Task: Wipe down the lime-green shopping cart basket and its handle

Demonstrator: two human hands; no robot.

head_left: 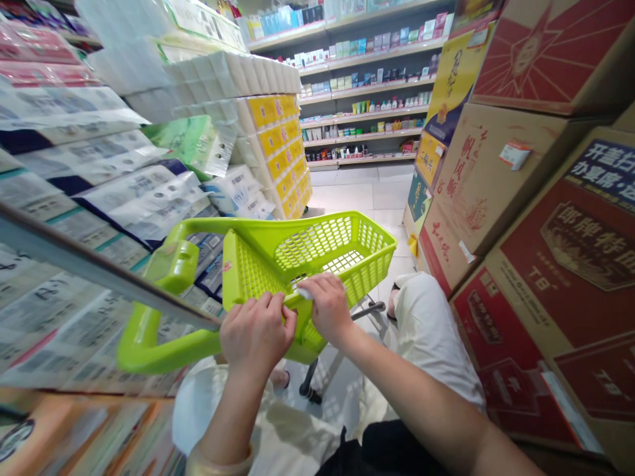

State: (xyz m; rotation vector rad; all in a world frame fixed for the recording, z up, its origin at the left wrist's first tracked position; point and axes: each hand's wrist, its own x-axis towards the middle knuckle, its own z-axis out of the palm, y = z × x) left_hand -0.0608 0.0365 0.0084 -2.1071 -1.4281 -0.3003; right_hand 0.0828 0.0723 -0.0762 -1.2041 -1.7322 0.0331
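Observation:
A lime-green plastic shopping cart [307,231] with a perforated basket stands before me, its looped handle toward the left. My left hand [258,330] is closed at the basket's near rim. A long grey pole [99,264] runs from that fist up to the left, passing over the cart handle. My right hand [325,307] is closed at the same rim, just beyond the left. Between its fingers shows a small white cloth or tissue [306,289], partly hidden. Nothing visible lies in the basket.
Packs of tissue [143,192] and paper rolls [233,76] are stacked on the left. Cardboard cartons [491,178] rise close on the right. Shelves of small goods [367,86] close off the far end of the tiled floor [342,196].

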